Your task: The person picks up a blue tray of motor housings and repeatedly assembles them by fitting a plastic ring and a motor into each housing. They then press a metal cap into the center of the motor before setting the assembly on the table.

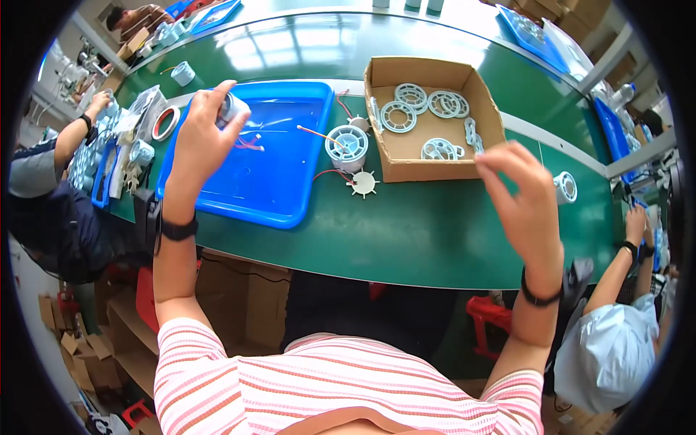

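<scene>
My left hand (pixel 199 138) is raised over the left part of the blue tray (pixel 283 196), its fingers wrapped round a pale-blue cylindrical housing (pixel 235 110). Below that housing, thin coloured wires (pixel 250 143) show against the tray. My right hand (pixel 523 196) is at the front right corner of the cardboard box (pixel 428 172). Its thumb and index fingertips come together in a pinch; what they hold, if anything, cannot be made out. Several pale-blue slotted rings (pixel 399 117) lie in the box. Between tray and box stands a cylindrical fan-like unit (pixel 346 148) with a wire.
A white spoked disc (pixel 363 184) with a red wire lies before the fan-like unit. Another pale-blue cylinder (pixel 565 188) sits right of my right hand, and one (pixel 183 73) behind the tray. A tape roll (pixel 167 123) lies left. Other people work at both sides.
</scene>
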Demonstrator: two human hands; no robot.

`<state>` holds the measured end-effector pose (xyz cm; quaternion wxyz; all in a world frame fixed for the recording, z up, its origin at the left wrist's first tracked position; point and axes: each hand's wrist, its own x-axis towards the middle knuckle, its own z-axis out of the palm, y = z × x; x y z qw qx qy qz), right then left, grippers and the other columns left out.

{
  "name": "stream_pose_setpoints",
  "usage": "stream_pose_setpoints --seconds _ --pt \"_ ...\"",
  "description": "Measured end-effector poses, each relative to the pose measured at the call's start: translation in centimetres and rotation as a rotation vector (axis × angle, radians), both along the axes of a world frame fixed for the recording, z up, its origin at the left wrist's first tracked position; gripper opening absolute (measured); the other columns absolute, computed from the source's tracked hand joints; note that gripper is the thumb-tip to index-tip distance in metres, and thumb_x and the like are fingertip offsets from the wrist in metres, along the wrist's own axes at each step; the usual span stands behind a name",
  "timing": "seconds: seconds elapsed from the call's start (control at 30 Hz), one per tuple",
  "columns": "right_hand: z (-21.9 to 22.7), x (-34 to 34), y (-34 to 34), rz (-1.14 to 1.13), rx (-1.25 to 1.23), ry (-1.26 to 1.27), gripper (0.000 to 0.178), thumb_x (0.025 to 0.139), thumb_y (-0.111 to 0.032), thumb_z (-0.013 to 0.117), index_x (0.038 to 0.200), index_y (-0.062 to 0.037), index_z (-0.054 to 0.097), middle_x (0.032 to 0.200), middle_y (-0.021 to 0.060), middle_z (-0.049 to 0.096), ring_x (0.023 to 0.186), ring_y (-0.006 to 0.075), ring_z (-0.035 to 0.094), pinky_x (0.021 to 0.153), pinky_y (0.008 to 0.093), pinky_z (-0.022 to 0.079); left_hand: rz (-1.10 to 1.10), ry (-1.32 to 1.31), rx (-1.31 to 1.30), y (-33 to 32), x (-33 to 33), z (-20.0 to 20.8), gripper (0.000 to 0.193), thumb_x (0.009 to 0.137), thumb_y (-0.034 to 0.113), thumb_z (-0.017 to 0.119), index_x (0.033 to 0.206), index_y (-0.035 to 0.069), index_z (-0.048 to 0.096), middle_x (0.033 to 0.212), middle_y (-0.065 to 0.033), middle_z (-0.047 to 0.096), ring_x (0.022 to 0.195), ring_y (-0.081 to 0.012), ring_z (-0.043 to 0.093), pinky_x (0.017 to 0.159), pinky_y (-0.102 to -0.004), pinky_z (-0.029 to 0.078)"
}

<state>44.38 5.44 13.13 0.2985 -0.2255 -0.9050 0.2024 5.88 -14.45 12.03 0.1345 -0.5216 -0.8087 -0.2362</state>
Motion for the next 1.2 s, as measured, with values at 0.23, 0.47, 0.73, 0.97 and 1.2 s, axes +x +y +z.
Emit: stream_pose_setpoints --seconds 0.23,0.47,0.73,0.97,1.2 --pt "-0.9 -6.9 8.2 0.042 -0.154 -0.764 0.019 0.085 -0.012 0.074 0.099 0.0007 0.074 0.085 0.0134 0.071 0.076 0.0264 0.068 0.072 0.0354 0.053 -0.729 -0.034 -0.196 -0.9 14.5 1.7 0.059 0.076 0.007 0.077 0.134 0.014 0.066 0.117 -0.0123 0.060 0.095 -0.0278 0.063 0.079 -0.0358 0.054" --pt "0.2 -4.9 8.4 -0.061 -0.338 -0.307 0.016 0.087 -0.011 0.074 0.098 0.0004 0.074 0.081 0.0073 0.069 0.073 0.0146 0.062 0.068 0.0293 0.051 -0.782 -0.145 -0.283 -0.4 16.5 -1.9 0.068 0.075 0.008 0.081 0.140 0.016 0.062 0.123 -0.0134 0.059 0.101 -0.0309 0.062 0.086 -0.0377 0.054" --pt "-2.7 0.0 -0.6 -0.022 0.370 0.340 0.022 0.077 0.008 0.077 0.096 -0.0040 0.074 0.096 0.0068 0.067 0.086 0.0211 0.067 0.072 0.0313 0.052 -0.572 -0.337 -0.114 -1.1 18.1 -3.9 0.075 0.078 0.015 0.085 0.146 0.012 0.054 0.130 -0.0155 0.059 0.106 -0.0342 0.062 0.090 -0.0421 0.053" --pt "-7.6 2.5 -5.1 -0.101 0.455 0.343 0.027 0.072 0.008 0.080 0.094 -0.0048 0.075 0.095 0.0067 0.064 0.090 0.0257 0.067 0.080 0.0377 0.053 -0.462 -0.431 -0.099 -0.7 19.4 -5.1 0.079 0.079 0.015 0.086 0.148 0.006 0.049 0.127 -0.0165 0.061 0.101 -0.0341 0.066 0.083 -0.0412 0.056" --pt "-10.1 4.2 -6.2 0.049 -0.076 0.082 0.042 0.074 0.003 0.083 0.114 -0.0029 0.072 0.107 0.0107 0.066 0.100 0.0308 0.065 0.090 0.0401 0.053 -0.430 -0.722 -0.106 -1.0 19.1 -4.6 0.082 0.078 0.002 0.085 0.150 0.006 0.046 0.130 -0.0151 0.061 0.108 -0.0252 0.068 0.086 -0.0347 0.057"
